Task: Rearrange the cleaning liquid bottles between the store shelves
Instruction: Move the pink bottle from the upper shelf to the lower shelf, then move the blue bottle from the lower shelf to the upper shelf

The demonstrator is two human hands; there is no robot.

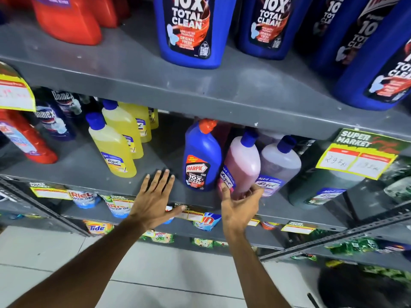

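Observation:
On the middle grey shelf [89,174] stand a small blue Harpic bottle [201,158], a pink Lizol bottle [243,165] and a pale lavender Lizol bottle [279,165], side by side. My right hand [240,203] curls around the base of the pink bottle, thumb on its label and fingers at its lower right. My left hand [153,196] hovers flat with fingers spread over the bare shelf just left of the Harpic bottle, holding nothing. Yellow Lizol bottles [113,147] stand in a row further left.
Large blue Harpic bottles [191,32] and red bottles [69,18] fill the upper shelf. Domex bottles [55,116] and a red bottle [24,138] sit at the left, a dark green bottle [322,185] at the right. Price tags [353,161] hang off shelf edges. Detergent pouches lie below.

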